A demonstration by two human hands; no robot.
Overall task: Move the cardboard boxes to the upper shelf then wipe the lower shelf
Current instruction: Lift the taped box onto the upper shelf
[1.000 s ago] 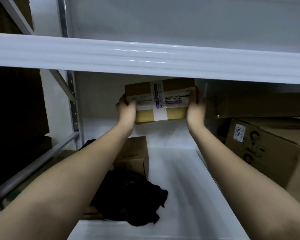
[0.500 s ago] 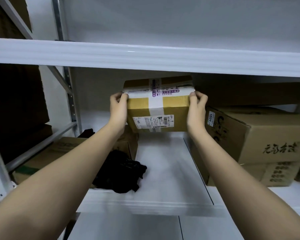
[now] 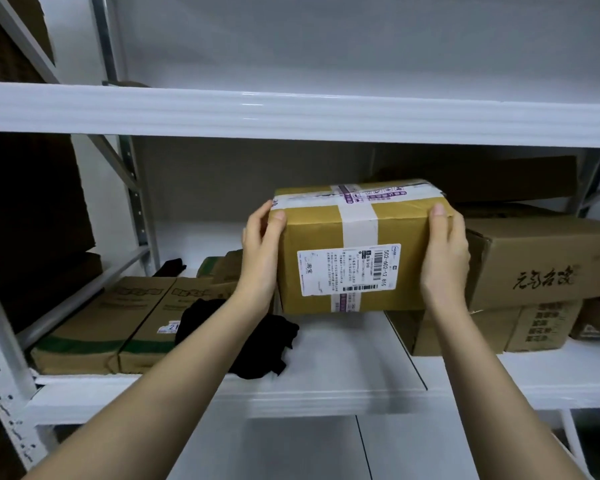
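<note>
Taped tan cardboard box with a white shipping label held up in front of the white lower shelf, under the white upper shelf's front edge.

Gripped at both ends, left hand and right hand with thumbs hooked over the front face. Crumpled black cloth near the lower shelf's front edge, flat brown boxes with green stripes toward its left end, printed brown cartons stacked at the right.

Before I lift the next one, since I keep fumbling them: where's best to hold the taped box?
By its two short ends, one hand from each side, as the left hand and right hand grip the taped box now. Its flat, parallel ends suit a squeeze.
</note>
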